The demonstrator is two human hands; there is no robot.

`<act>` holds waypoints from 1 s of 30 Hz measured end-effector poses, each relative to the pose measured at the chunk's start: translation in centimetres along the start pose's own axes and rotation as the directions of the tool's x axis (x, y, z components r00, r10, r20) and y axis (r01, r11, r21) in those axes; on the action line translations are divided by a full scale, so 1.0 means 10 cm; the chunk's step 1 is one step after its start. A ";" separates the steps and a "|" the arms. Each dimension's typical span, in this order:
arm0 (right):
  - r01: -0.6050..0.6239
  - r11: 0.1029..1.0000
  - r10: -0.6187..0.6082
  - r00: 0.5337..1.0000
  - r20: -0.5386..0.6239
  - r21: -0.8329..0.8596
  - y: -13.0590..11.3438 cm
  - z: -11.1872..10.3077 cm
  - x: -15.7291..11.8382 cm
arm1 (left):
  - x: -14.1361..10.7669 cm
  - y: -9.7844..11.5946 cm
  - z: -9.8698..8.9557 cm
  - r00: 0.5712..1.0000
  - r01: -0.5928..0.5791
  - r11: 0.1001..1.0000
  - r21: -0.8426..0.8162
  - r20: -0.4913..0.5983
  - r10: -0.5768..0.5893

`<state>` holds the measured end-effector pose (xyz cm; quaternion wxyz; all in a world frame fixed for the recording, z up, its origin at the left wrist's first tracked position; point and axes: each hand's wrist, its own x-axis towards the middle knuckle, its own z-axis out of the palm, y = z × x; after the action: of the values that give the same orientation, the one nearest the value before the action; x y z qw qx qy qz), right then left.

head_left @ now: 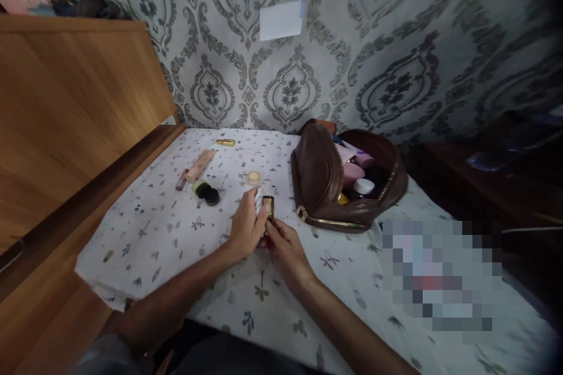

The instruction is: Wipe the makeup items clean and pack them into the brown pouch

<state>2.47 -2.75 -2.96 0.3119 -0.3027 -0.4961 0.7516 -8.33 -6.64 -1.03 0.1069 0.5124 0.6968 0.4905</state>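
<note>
Forearms (352,316) nearest, over cloth (162,246) under the fingers (278,229). Bag (319,173), R of fingers, gapes w/ pink items (352,174) in it. L hand (244,227) & R hand (287,247): fingers narrow round blk/gold case (269,202). Tan pack (201,165), dk lid (212,196) L of fingers; pale pot (254,177) just beyond; gold tube (225,142) farther. Looks part-way: some out, others in bag; can't tell if case's open.

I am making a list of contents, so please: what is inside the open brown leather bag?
In the open brown leather bag, a round white lid and a rounded pink item show among others; its side and these things hide whatever lies deeper.
</note>
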 end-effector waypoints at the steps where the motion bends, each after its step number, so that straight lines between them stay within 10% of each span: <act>1: 0.006 1.000 -0.006 1.000 0.008 -0.027 0.00 0.00 0.00 | 0.00 -0.02 0.00 0.999 -0.048 0.999 0.026 0.004 0.048; 9: 0.116 0.947 -0.071 0.985 0.157 -0.299 -0.04 -0.08 -0.05 | 0.17 -0.05 -0.16 0.970 -0.198 0.962 0.190 0.178 0.165; 13: 0.296 0.840 -0.206 0.949 0.239 -0.454 -0.08 -0.11 -0.09 | 0.30 -0.15 -0.22 0.988 0.067 0.997 -0.027 0.144 -0.062; 19: 0.409 0.692 -0.357 0.910 0.210 -0.595 -0.08 -0.15 -0.06 | 0.35 -0.24 -0.22 0.874 0.453 0.837 -0.309 0.341 -0.347; 30: 0.458 0.665 -0.473 0.870 0.142 -0.590 -0.10 -0.25 -0.05 | 0.20 -0.18 -0.11 0.947 0.015 0.999 0.040 0.319 -0.027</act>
<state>4.88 -1.38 -2.74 0.3849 -0.2582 -0.7670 0.4438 -11.10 -5.61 -1.17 0.2139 0.5795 0.6847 0.3869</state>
